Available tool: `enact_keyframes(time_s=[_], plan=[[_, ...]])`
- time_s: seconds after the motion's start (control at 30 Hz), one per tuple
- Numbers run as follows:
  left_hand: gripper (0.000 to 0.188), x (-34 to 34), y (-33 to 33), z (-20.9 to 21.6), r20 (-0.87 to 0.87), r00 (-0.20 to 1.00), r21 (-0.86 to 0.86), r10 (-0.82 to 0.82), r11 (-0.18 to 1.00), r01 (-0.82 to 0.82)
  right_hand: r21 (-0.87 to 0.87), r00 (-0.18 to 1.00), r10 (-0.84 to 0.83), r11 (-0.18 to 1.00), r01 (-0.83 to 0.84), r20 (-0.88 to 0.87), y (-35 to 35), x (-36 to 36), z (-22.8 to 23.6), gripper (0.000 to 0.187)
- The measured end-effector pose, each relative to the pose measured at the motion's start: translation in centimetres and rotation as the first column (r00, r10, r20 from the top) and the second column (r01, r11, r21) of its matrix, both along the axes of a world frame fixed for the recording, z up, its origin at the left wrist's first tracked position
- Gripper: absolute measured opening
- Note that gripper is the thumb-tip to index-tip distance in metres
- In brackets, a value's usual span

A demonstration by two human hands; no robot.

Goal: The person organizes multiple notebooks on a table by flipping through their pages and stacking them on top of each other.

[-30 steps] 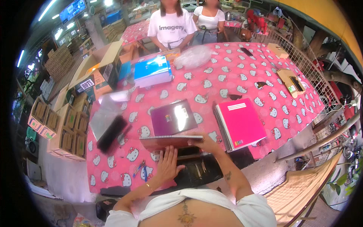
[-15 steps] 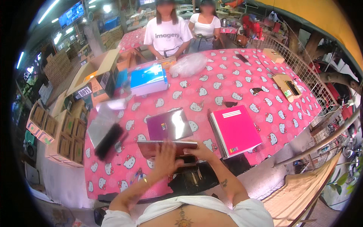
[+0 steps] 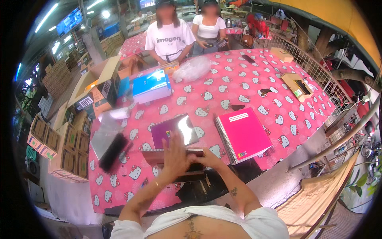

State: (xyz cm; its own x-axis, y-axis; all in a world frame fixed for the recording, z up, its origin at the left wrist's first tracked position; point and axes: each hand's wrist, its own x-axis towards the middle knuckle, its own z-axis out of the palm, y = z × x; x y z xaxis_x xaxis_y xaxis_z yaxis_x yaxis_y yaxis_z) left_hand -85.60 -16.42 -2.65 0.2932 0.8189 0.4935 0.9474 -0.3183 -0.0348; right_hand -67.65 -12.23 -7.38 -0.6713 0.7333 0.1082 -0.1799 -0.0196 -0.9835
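A spiral notebook (image 3: pixel 152 158) with a dark brownish-red side stands on edge near the table's front, its coil edge up. My left hand (image 3: pixel 175 157) is raised in front of it, fingers stretched out and slightly blurred, holding nothing. At the notebook's right end my right hand (image 3: pixel 207 158) grips its edge, with some fingers hidden. Just beyond lies a shiny purple notebook (image 3: pixel 163 129), flat. To the right sits a stack of bright pink spiral notebooks (image 3: pixel 246 133), coils toward the left.
A black brush (image 3: pixel 113 153) and clear plastic sleeves (image 3: pixel 104 133) lie at left on the pink patterned table (image 3: pixel 191 104). Blue-covered notebooks (image 3: pixel 152 83), a plastic bag (image 3: pixel 193 68) and an open carton (image 3: pixel 107 77) stand farther back. Two people (image 3: pixel 169 40) are across the table.
My left hand has risen a little, its fingers now reaching above the upright notebook's top edge. My right hand keeps its hold. The whole view has shifted slightly.
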Motion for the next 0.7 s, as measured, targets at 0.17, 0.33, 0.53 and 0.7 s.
enact_keyframes(time_s=[0.17, 0.33, 0.53, 0.7], plan=[[0.089, 1.2, -0.7, 0.3, 0.075, 0.986, -0.106, -0.152, 0.982, 0.159, 0.002, 0.998, -0.054, 0.999, 0.054, -0.039, 0.0, 0.1, 0.0, 0.045], [0.088, 1.5, -3.6, -3.4, 0.106, 0.958, -0.146, -0.267, 0.949, 0.280, -0.133, 0.980, -0.068, 0.990, 0.043, -0.187, -0.9, -0.4, 0.4, 0.043], [0.092, 2.4, -0.1, 0.3, 0.031, 0.995, -0.027, -0.095, 0.995, 0.096, 0.124, 0.991, -0.046, 0.992, 0.030, 0.126, -0.3, 0.2, -0.1, 0.043], [0.086, 3.9, -1.6, 0.1, 0.203, 0.944, -0.147, -0.259, 0.945, 0.291, 0.118, 0.987, -0.160, 0.981, 0.155, 0.033, 0.9, 0.4, -2.5, 0.046]])
